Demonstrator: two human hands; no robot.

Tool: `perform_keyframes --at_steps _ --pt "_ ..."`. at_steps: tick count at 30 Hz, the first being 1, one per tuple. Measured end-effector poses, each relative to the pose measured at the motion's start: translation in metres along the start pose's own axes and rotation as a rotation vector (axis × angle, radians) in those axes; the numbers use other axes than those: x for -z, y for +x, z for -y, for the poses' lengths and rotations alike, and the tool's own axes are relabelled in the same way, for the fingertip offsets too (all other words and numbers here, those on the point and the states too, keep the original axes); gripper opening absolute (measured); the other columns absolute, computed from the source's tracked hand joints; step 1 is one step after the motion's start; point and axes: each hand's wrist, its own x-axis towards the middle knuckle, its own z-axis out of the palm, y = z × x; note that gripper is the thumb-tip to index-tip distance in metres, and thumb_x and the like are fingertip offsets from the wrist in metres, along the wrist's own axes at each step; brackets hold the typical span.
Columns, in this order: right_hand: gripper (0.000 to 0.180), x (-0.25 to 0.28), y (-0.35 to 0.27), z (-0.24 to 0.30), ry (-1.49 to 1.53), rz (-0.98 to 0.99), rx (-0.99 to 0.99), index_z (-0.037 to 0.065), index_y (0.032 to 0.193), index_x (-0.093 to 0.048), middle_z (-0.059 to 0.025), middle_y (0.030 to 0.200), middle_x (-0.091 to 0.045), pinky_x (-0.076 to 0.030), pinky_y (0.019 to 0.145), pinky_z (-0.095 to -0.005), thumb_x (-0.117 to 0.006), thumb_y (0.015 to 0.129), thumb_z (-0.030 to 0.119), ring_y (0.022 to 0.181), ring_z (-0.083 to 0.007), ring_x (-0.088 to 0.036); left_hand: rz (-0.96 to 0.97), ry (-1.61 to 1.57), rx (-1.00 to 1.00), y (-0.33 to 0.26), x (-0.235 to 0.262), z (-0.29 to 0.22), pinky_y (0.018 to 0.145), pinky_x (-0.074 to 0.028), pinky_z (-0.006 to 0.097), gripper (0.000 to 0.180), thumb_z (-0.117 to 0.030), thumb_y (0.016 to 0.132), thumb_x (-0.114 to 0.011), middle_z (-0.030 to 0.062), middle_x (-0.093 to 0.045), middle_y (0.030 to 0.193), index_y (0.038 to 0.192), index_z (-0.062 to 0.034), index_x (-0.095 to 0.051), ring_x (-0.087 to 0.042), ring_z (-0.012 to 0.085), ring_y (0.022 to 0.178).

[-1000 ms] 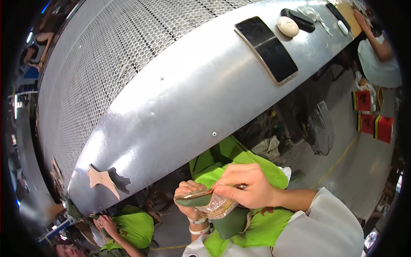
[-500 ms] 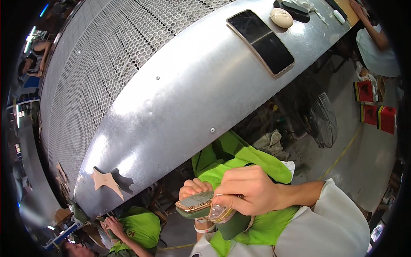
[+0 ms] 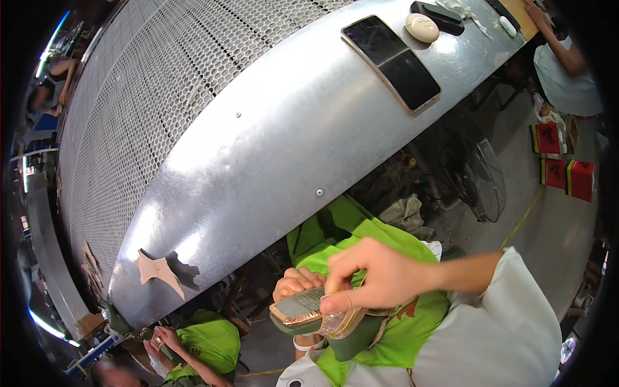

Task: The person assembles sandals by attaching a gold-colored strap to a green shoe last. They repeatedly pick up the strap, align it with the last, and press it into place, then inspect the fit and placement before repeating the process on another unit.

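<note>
Where metal bench (image 3: 258,161) curves | perforated mesh (image 3: 148,84) behind | concrete floor (image 3: 548,238)

Shoe (image 3: 309,315): dark green sole, rose-gold rim, silvery glitter insole. Apron (image 3: 361,238): bright green, small red mark. Sleeve (image 3: 496,329): white. Table (image 3: 258,168): bare silver metal, shiny glare patches; far part grey mesh with honeycomb hole pattern. Phone (image 3: 392,62): black screen, gold edge. Oval stone (image 3: 422,28): cream. Case (image 3: 438,15) behind it: black. Star-shaped scrap (image 3: 158,269): tan. Boxes (image 3: 561,158) on floor: red with black marks, yellow edges. Floor (image 3: 548,232): grey, yellow line.
</note>
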Motion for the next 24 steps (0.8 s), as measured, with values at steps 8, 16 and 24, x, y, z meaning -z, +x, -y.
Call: perform_keyframes --at_steps 8,16,24 --pt "0.049 0.017 0.039 -0.002 0.066 0.675 -0.539 0.006 0.056 -0.056 0.0039 0.054 -0.047 -0.03 0.049 -0.0257 -0.09 0.07 0.038 0.053 -0.0071 -0.043 0.004 0.054 0.055 -0.009 -0.023 -0.011 0.064 -0.052 0.036 0.018 -0.014 0.099 -0.056 0.0118 -0.053 0.079 0.087 0.001 -0.054 -0.053 0.0211 0.069" --pt "0.038 -0.005 -0.004 0.025 -0.194 0.301 -0.002 0.004 0.088 -0.071 -0.0017 0.077 -0.06 -0.043 0.065 -0.0297 -0.085 0.076 0.038 0.066 -0.0156 -0.055 0.123 -0.001 0.079 -0.003 -0.011 -0.025 0.065 -0.053 0.038 0.017 -0.011 0.095 -0.063 0.0128 -0.054 0.081 0.088 0.0018 -0.055 -0.055 0.0229 0.071" --pt "0.043 -0.054 -0.036 0.041 -1.125 -0.203 0.424 0.008 0.087 -0.07 0.002 0.082 -0.061 -0.043 0.072 -0.0358 -0.085 0.068 0.043 0.069 -0.0167 -0.054 0.069 -0.081 0.127 0.006 -0.016 -0.027 0.063 -0.053 0.04 0.023 -0.017 0.095 -0.065 0.0133 -0.056 0.081 0.086 0.0028 -0.056 -0.058 0.0248 0.074"
